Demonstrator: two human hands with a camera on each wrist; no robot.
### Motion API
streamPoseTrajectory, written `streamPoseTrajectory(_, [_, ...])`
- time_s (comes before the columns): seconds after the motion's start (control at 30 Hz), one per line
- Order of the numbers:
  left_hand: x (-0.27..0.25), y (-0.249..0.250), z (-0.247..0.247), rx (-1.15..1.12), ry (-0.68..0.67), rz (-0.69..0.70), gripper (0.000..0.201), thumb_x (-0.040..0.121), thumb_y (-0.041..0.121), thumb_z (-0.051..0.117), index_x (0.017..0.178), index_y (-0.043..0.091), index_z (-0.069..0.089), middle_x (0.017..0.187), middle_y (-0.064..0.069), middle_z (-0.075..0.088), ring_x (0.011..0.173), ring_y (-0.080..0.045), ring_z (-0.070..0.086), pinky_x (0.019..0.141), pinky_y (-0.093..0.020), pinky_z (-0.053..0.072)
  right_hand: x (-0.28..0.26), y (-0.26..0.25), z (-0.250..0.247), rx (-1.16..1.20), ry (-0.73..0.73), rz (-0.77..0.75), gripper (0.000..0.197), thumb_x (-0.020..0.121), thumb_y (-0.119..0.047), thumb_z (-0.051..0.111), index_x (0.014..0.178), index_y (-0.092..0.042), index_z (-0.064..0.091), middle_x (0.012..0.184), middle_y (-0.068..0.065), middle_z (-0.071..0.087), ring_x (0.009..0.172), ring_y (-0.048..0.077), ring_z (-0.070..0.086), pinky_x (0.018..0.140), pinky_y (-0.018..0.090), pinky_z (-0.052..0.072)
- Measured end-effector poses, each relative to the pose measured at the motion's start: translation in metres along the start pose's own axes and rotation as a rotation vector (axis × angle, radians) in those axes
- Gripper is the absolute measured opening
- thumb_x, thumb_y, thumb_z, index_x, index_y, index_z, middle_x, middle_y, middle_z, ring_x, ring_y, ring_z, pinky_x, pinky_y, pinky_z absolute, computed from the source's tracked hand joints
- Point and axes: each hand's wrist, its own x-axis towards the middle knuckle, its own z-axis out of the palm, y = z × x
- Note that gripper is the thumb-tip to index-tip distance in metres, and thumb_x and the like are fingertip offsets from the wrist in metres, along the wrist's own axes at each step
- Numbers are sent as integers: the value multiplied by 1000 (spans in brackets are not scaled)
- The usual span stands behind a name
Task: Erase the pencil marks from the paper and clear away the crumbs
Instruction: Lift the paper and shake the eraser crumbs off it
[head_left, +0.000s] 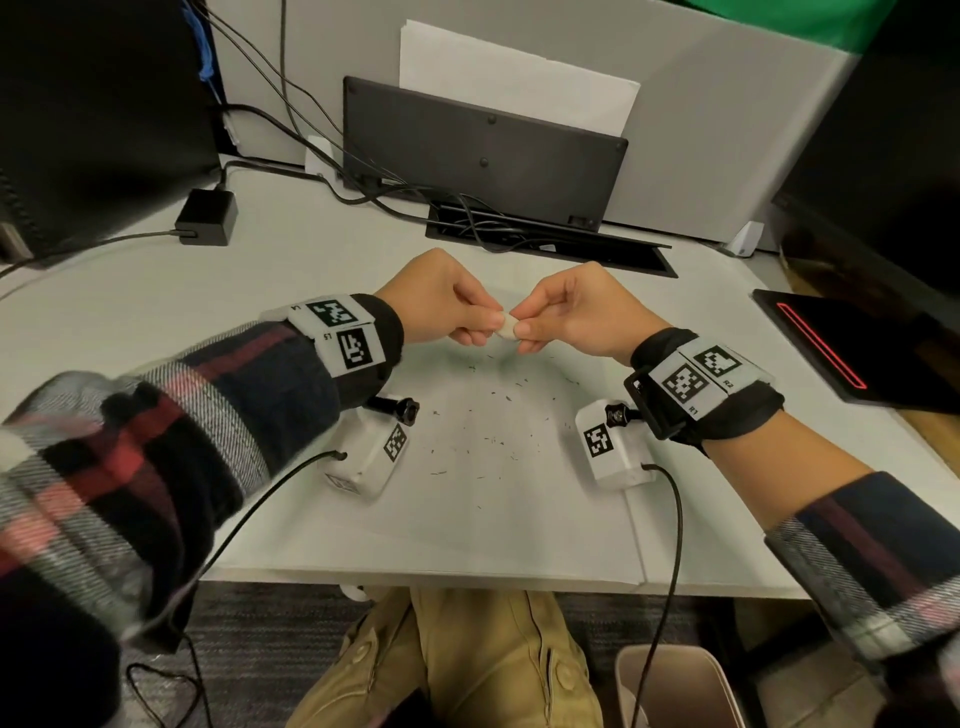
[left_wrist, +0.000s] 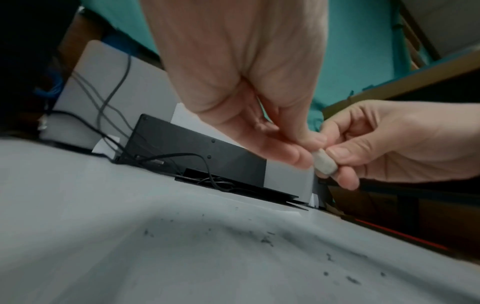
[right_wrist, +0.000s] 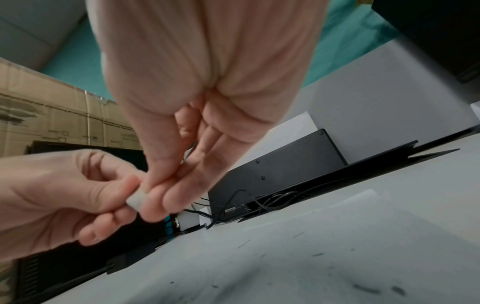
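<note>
A small white eraser (head_left: 506, 330) hangs a little above the paper (head_left: 467, 519), held between both hands. My left hand (head_left: 488, 325) pinches its left end with thumb and fingertips. From the other side my right hand (head_left: 524, 332) pinches it between thumb and forefinger. The left wrist view shows the eraser (left_wrist: 324, 162) in the right hand's pinch, with the left fingertips (left_wrist: 301, 156) against it. In the right wrist view the eraser (right_wrist: 136, 198) sits between the two sets of fingers. Several dark crumbs (head_left: 493, 441) lie scattered over the paper below the hands.
A black keyboard (head_left: 483, 150) leans upright at the back, with cables running into a desk slot (head_left: 545, 244). A black power adapter (head_left: 207, 215) sits at the back left. A black device with a red line (head_left: 841, 348) lies at the right. A bin (head_left: 675, 686) stands under the desk edge.
</note>
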Motion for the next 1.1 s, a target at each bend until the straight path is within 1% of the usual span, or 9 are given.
streamPoseTrajectory(0.1, [-1, -3, -1, -72, -44, -6, 21, 88, 1, 60, 107, 0, 66, 74, -6, 67, 56, -2, 65, 67, -15, 56, -2, 1, -3, 16, 6, -3, 8, 80, 3, 66, 87, 1, 67, 76, 10, 68, 58, 7, 67, 63, 17, 55])
streamPoseTrajectory(0.17, [-2, -5, -1, -53, -17, -3, 21, 84, 0, 65, 104, 0, 68, 74, -6, 67, 56, -2, 64, 67, -12, 54, -1, 3, -3, 11, 15, 5, 9, 79, 3, 66, 88, 3, 68, 70, 5, 69, 57, 7, 67, 62, 17, 55])
streamPoseTrajectory(0.27, [-4, -5, -3, 28, 91, 8, 26, 70, 8, 80, 95, 7, 72, 71, 0, 63, 61, -2, 57, 66, -8, 48, -1, 6, -2, 20, 20, 33, 9, 80, 3, 66, 89, 5, 66, 69, 7, 67, 56, 7, 66, 61, 17, 55])
streamPoseTrajectory(0.37, [-7, -4, -1, 34, 44, 5, 35, 66, 16, 83, 99, 12, 71, 82, 0, 66, 70, -5, 59, 76, -15, 49, -1, 8, 0, 56, 3, 29, 3, 81, 3, 65, 81, 0, 65, 61, 2, 68, 56, 8, 66, 61, 18, 55])
streamPoseTrajectory(0.5, [-8, -3, 6, -17, 44, -1, 31, 70, 14, 80, 97, 4, 71, 78, -4, 68, 59, -1, 63, 64, -10, 53, -1, 6, 4, 32, -8, 6, 8, 83, 1, 63, 76, -4, 62, 55, -2, 66, 53, 9, 65, 59, 20, 56])
streamPoseTrajectory(0.63, [-8, -5, 3, -81, 61, -10, 23, 75, 16, 75, 94, 3, 73, 79, -6, 71, 58, 1, 64, 64, -10, 53, -1, 9, 2, 60, 19, -16, 12, 89, 1, 55, 80, -6, 57, 57, 1, 64, 48, 11, 62, 53, 22, 55])
streamPoseTrajectory(0.8, [-7, -7, 1, -111, 69, -28, 18, 81, 16, 70, 93, 3, 72, 76, -6, 70, 57, -1, 65, 64, -11, 54, -3, 9, 6, 124, -32, -9, 8, 89, -7, 58, 96, -5, 62, 74, 8, 66, 59, 12, 65, 65, 21, 56])
streamPoseTrajectory(0.97, [-9, -7, 1, -140, 20, -52, 14, 84, 20, 67, 85, 7, 72, 68, 0, 71, 59, -3, 67, 64, -12, 54, -2, 4, 8, 104, -30, -61, 4, 83, -7, 64, 79, -8, 65, 61, -1, 67, 53, 9, 63, 58, 18, 52])
streamPoseTrajectory(1.1, [-10, -8, -2, -196, -5, -94, 16, 87, 21, 64, 81, 7, 70, 59, 4, 70, 58, -3, 67, 59, -10, 52, -3, 8, 5, 194, -112, -79, 12, 88, 1, 54, 91, -4, 65, 64, 1, 70, 60, 12, 67, 63, 21, 55])
